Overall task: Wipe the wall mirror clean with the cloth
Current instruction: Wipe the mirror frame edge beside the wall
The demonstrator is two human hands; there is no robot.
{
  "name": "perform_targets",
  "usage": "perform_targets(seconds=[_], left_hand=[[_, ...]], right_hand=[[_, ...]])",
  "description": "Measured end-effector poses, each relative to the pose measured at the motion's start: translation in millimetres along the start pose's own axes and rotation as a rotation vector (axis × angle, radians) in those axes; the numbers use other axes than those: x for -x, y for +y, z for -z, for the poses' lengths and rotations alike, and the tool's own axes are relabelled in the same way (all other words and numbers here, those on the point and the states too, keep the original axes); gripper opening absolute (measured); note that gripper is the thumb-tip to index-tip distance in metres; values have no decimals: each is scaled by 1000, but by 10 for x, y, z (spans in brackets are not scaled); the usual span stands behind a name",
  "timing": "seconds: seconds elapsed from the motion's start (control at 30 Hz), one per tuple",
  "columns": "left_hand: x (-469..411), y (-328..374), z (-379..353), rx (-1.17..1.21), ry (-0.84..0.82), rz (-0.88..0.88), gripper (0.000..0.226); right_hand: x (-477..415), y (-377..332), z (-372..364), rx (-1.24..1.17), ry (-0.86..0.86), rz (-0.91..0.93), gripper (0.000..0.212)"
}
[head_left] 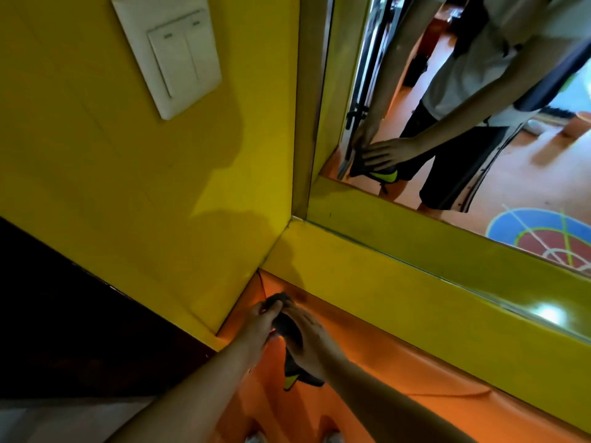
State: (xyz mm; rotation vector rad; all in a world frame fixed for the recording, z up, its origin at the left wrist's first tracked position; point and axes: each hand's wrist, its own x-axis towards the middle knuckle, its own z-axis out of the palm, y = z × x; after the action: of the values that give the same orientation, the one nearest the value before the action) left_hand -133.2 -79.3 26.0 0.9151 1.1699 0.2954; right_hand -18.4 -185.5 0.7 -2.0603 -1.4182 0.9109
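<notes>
The wall mirror (463, 129) fills the upper right, set in a yellow frame (399, 282), and reflects a person and both hands. A dark cloth (289, 327) with a yellow-green patch at its lower end hangs between my hands, low in the view, well below the mirror. My left hand (260, 321) grips the cloth's upper end. My right hand (311, 340) lies over the cloth with its fingers fairly straight; whether they curl round it is hidden.
A white double light switch (172, 55) sits on the yellow wall at upper left. A dark panel (64, 314) runs along the lower left. The orange floor (383, 394) lies below, with the tips of two shoes at the bottom edge.
</notes>
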Motion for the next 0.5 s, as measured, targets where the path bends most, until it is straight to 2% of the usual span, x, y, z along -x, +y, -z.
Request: perform_targets(seconds=[0.07,0.1,0.17,0.23,0.27,0.33,0.4,0.5], left_hand=[[68,123,-79,-135,20,-97,10],[113,182,-107,-233,-10,-165,17],[233,327,-119,-413,-129,-242,25],[414,466,-65,-435,-309,-159,18],[512,543,-39,-416,-369,-104,15],[618,678,3,-477,-405,-105,18],[690,836,-16,-541,-358,-212,16],[758,1085,-69,-517,-235,-315,17]], right_hand=[[103,-66,169,-108,100,-25,54],[119,-75,261,-125,173,-24,54],[132,-71,465,-42,221,-38,68],[145,-100,678,157,74,-102,86],[151,-129,785,259,-35,-130,87],[144,-174,931,400,-138,-112,75],[137,-249,1051,417,-97,-122,56],[134,-386,1246,269,19,-139,31]])
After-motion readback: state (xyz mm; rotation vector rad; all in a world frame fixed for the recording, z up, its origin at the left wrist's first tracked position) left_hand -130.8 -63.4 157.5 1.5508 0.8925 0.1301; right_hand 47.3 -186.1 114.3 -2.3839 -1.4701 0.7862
